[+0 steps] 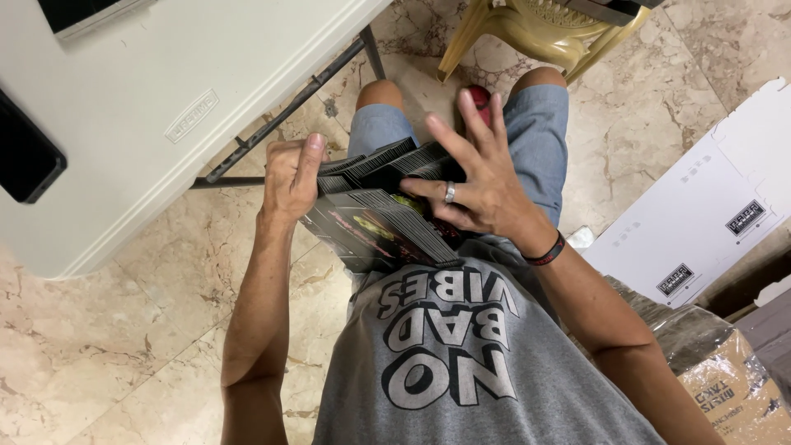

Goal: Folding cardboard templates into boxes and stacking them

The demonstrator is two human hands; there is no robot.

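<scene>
A thick fanned stack of dark, glossy printed cards [375,206] rests on my lap above my grey shirt. My left hand [290,175] grips the stack's left edge, thumb up along its side. On the stack's right side lies my right hand [478,177], fingers spread, some tucked among the cards; it wears a ring, and a dark band circles the wrist. The top card shows green and red artwork on black.
A white folding table [165,115] with a black metal frame stands at the left, a dark device [25,161] on it. A yellow plastic chair [544,29] is ahead. Flattened white cardboard [700,214] and a brown box [733,379] lie at the right on marble floor.
</scene>
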